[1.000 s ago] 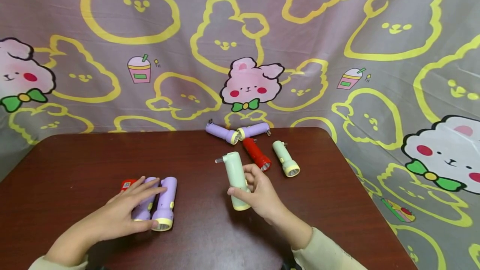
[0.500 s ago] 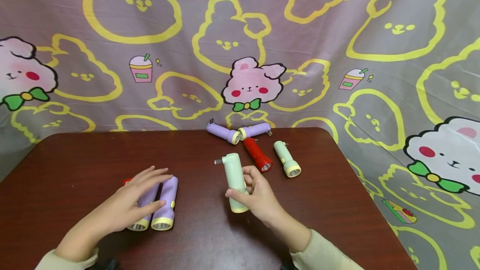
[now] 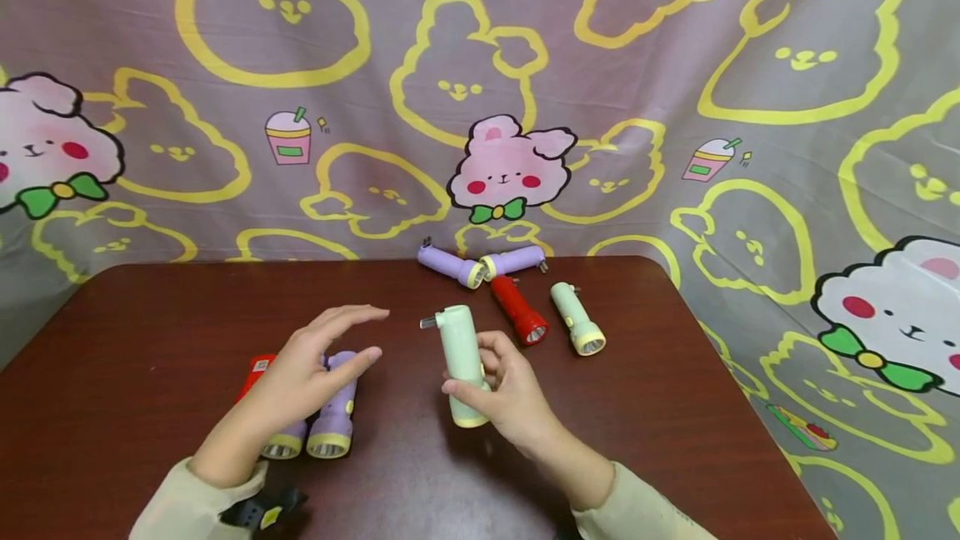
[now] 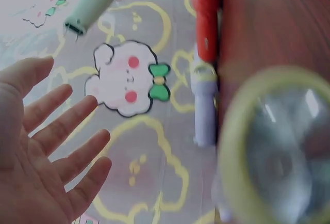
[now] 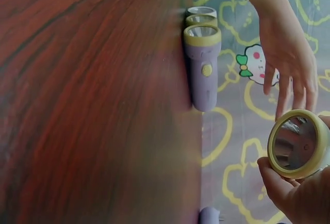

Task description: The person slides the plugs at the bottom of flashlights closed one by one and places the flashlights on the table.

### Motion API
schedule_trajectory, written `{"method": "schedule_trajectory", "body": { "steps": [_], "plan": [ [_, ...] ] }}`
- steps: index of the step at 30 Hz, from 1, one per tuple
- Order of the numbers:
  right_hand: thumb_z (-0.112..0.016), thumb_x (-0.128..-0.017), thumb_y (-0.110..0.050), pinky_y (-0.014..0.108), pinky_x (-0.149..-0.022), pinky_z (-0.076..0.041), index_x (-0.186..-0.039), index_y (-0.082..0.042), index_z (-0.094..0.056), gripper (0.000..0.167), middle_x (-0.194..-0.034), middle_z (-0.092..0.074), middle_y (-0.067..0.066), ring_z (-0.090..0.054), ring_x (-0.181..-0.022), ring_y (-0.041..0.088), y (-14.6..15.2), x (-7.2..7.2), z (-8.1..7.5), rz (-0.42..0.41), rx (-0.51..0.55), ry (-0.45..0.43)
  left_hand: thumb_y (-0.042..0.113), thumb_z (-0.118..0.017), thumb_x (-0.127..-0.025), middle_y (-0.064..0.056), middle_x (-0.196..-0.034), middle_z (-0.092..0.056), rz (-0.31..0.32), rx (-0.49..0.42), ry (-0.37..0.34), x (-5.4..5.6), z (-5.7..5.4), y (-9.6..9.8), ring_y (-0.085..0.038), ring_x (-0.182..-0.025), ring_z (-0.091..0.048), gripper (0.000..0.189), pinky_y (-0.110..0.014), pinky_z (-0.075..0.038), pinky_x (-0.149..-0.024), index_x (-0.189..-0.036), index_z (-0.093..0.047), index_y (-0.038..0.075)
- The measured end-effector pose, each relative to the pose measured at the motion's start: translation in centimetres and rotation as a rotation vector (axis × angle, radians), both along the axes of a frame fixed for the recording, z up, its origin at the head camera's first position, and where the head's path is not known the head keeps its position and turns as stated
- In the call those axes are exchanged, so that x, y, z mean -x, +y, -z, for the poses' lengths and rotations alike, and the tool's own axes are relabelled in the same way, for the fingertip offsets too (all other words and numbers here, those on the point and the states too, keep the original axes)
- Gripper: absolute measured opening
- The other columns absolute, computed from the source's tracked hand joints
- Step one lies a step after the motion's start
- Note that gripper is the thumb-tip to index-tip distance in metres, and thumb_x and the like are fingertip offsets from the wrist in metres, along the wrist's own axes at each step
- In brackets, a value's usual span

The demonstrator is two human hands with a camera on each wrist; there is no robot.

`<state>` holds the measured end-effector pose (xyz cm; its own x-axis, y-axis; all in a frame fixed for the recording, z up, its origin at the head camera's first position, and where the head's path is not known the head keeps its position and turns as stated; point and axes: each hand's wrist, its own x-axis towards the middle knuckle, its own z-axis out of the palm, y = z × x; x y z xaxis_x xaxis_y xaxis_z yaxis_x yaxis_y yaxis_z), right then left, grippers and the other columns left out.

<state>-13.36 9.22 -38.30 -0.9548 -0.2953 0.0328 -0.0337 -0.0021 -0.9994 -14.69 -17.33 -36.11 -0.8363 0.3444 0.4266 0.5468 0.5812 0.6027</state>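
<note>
Since half a second earlier, the left hand [image 3: 303, 369] had lifted away from above the purple pair and come across toward the right hand [image 3: 517, 398], while the mint-green flashlight [image 3: 461, 348] had barely shifted. Nearest the person, a yellow-rimmed purple flashlight [image 3: 336, 408] and its purple twin [image 3: 283, 442] lay side by side beneath the left hand, partly covered by it; a dip of that wrist or its black wristband [image 3: 262, 511] could have set them rolling. A mostly hidden red object [image 3: 258, 367] showed to the left of that hand. The left hand held nothing, its fingers apart. The right hand gripped the mint-green flashlight by its lower half, above the table [image 3: 150, 315] and between the hands. With the top unsupported, a knock from the left hand against the jutting plug prongs [image 3: 427, 322] might have twisted it loose or bent them. It looked smooth and pale, nearly upright, its top leaning leftward; the right wrist view showed a pale yellow rim around a silvery reflector [image 5: 295, 144]. Beyond the right hand lay a red flashlight [image 3: 519, 312], with a second mint-green one [image 3: 575, 315] to its right and two farther purple flashlights [image 3: 450, 263] before the cartoon-printed curtain [image 3: 337, 90].
</note>
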Motion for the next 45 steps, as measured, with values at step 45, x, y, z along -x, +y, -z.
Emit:
{"method": "schedule_trajectory", "body": {
  "steps": [45],
  "plan": [
    [-0.076,-0.083,-0.001,0.029,-0.072,-0.056,-0.122,0.001,-0.047,0.049,-0.116,-0.069,0.020,-0.067,-0.082,0.016,-2.7,-1.3,-1.8,0.089,0.110,-0.008,0.007,-0.078,-0.084,-0.003,-0.117,-0.066,0.016,-0.411,0.022,-0.2,-0.5,7.3,-0.011,-0.097,-0.061,0.049,-0.032,-0.057,-0.071,-0.128,-0.059,0.013]
  ]
}}
